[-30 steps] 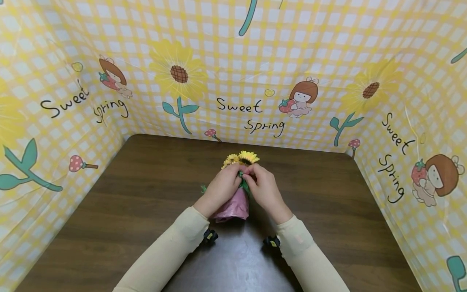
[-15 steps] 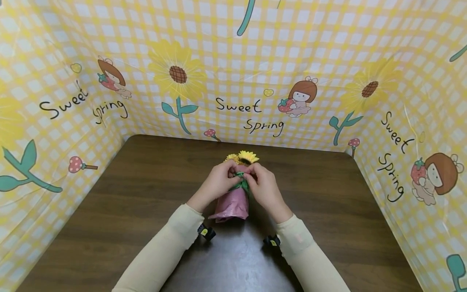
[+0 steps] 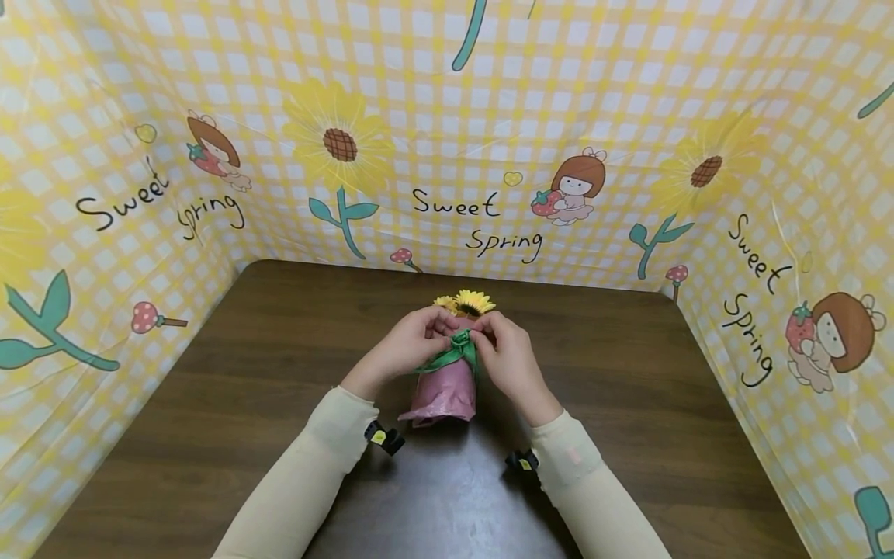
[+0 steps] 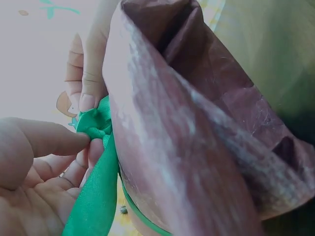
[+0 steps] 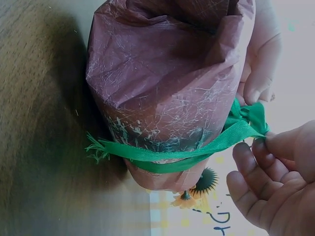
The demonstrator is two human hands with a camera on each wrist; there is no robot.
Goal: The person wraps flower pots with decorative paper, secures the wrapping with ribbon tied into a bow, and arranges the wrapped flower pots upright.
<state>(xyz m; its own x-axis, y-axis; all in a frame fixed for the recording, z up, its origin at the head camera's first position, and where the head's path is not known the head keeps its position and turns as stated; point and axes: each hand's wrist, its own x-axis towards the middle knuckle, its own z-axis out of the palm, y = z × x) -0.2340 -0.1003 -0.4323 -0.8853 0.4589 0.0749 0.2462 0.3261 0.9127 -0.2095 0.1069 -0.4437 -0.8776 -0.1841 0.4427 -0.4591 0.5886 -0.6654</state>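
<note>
A flower bouquet in mauve-pink wrapping point(image 3: 443, 392) lies on the table, its flowers point(image 3: 471, 301) toward the back and its folded wrap end facing me. Around its neck runs a green ribbon point(image 3: 457, 351), knotted on top, with a frayed end showing in the right wrist view. My left hand point(image 3: 415, 341) pinches the ribbon beside the knot point(image 4: 98, 123) between thumb and a finger, its other fingers loosely bent. From the other side, my right hand point(image 3: 508, 353) pinches a ribbon loop point(image 5: 256, 120) with thumb and fingertip. The flower stems are hidden inside the wrap.
The brown wooden table point(image 3: 244, 435) extends to both sides. A yellow checked cloth point(image 3: 447, 116) with printed sunflowers hangs round its back and sides. A small black camera sits at each wrist, such as the left one point(image 3: 384, 437).
My left hand has drawn back to the left and its fingers have spread a little, uncovering more of the green knot and ribbon. My right hand has barely moved.
</note>
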